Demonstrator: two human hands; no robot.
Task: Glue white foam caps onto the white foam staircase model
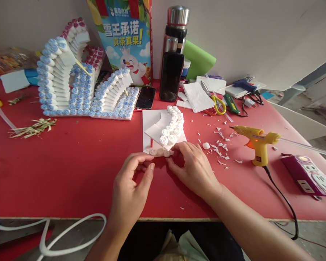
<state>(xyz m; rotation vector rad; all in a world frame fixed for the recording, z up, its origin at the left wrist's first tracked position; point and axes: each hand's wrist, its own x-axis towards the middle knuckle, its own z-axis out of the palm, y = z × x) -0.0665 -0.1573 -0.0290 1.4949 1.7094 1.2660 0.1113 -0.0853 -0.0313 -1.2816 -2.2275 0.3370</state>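
A small white model (pixel 162 123) stands on the red table in front of me, with a curved, tilted card piece. White rosettes (pixel 171 139) cover the curved piece, and another row of rosettes (pixel 159 152) runs along the base's near edge. My left hand (pixel 133 175) is at the left part of that row, fingers curled, thumb and index apart with nothing visible between them. At the row's right end, my right hand (pixel 194 165) has its thumb and index around the end rosette. The fingertips partly hide that rosette.
Blue-and-white rosette models (pixel 81 90) stand at the back left. A yellow glue gun (pixel 256 139) with its cord lies at right, near a purple power strip (pixel 308 175). White scraps (pixel 220 148), scissors (pixel 218 105), a phone (pixel 146 98) and a steel flask (pixel 178 16) are also there.
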